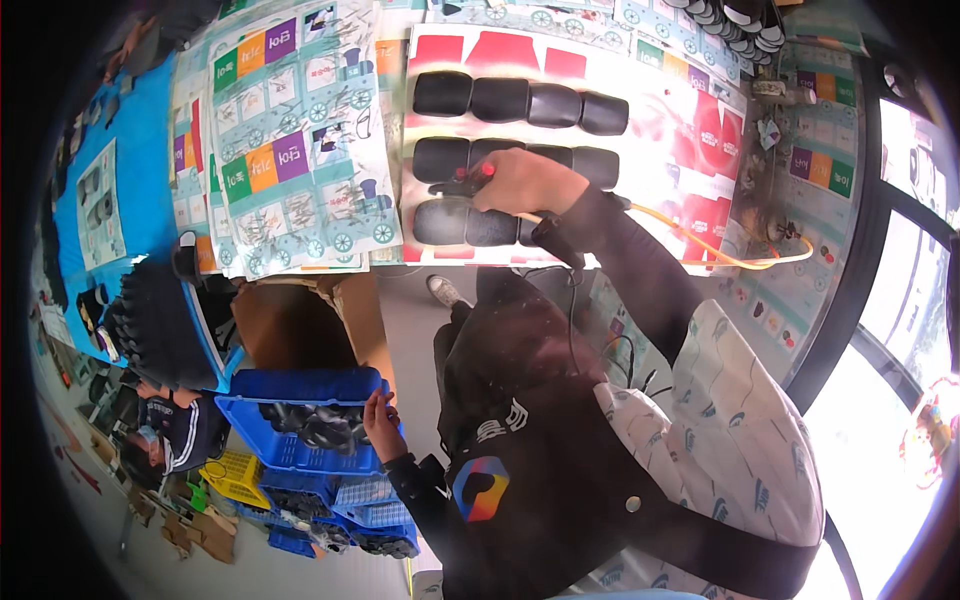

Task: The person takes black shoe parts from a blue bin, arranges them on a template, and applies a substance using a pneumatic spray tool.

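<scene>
My right hand (535,180) is wrapped round a small spray gun (464,184) with a red knob, held over the table. A pale mist hangs by its nozzle. Below and around it, glossy black curved pads (500,100) lie in rows on a red-and-white printed sheet (670,130); my hand and sleeve hide some of the lower ones. From the gun's side an orange hose (735,262) trails off to the right. Down at the left, my left hand (382,428) is empty, fingers apart, beside the rim of a blue crate (300,458) containing black pieces (322,425).
Stacked printed sheets (300,170) cover the table's left part. A cardboard box (290,325) stands below the table edge. More crates, one of them yellow (236,478), are at lower left, near another person (185,430). A glass door (900,270) is at the right.
</scene>
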`<state>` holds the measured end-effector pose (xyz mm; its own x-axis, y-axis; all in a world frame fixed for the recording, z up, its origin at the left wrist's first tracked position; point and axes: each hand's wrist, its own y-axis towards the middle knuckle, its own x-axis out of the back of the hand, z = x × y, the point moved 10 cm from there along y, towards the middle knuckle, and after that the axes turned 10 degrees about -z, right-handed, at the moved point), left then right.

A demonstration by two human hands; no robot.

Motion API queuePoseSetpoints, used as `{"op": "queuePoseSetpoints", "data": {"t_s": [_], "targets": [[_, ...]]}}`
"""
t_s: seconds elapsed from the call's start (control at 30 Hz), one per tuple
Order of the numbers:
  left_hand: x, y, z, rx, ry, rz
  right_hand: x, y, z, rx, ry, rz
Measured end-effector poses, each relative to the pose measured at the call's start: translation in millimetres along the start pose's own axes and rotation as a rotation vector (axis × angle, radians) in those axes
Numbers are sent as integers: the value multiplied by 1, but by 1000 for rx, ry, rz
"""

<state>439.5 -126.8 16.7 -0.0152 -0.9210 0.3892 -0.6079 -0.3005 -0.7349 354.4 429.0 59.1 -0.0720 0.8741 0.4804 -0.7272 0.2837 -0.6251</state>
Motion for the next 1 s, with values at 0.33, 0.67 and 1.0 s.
{"op": "queuePoseSetpoints", "data": {"t_s": [0.33, 0.67, 1.0], "targets": [[-18, -6, -10, 16, 13, 10, 10, -1, -19, -108, 33, 19], [-11, 5, 11, -37, -60, 69, -22, -39, 13, 47, 128, -220], [51, 30, 54, -101, -161, 158, -68, -90, 46, 322, -134, -450]]}}
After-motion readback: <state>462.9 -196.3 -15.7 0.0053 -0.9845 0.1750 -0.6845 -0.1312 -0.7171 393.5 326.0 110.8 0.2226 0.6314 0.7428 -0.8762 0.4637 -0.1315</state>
